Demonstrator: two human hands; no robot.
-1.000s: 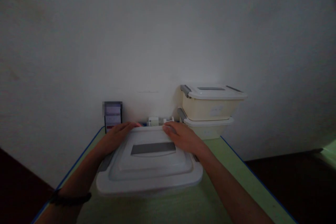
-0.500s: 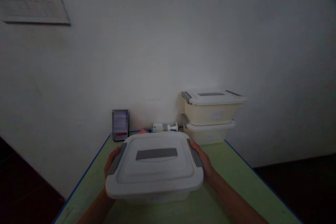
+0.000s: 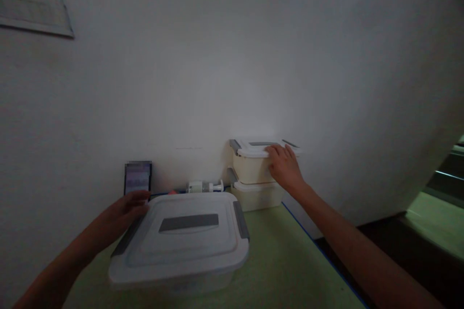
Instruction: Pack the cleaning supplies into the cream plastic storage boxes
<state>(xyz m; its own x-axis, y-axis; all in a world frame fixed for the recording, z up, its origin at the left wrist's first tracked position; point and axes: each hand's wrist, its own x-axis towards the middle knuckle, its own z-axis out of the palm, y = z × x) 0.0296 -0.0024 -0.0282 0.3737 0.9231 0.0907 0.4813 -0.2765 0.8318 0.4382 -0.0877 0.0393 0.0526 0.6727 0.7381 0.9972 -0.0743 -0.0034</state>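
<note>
A storage box with a white lid (image 3: 188, 246) and grey latches stands close in front of me on the green table. My left hand (image 3: 125, 212) is beside its left latch, thumb and fingers apart, holding nothing; whether it touches the rim I cannot tell. My right hand (image 3: 285, 166) is at the front right of the upper box (image 3: 250, 168) in a stack of two. Its fingers are spread and a little bent over the lid's edge, without a grip around the box. The lower stacked box (image 3: 259, 198), cream with a white lid, sits directly beneath.
A phone or tablet (image 3: 137, 176) with a blurred screen leans on the wall at the left. A white pump-top bottle (image 3: 205, 187) lies behind the near box, by a small red thing (image 3: 173, 192). Blue edging lines the green table (image 3: 290, 256).
Both hands have let go of the near box, which rests on the table. My right hand has moved to the upper stacked box. The view has turned right.
</note>
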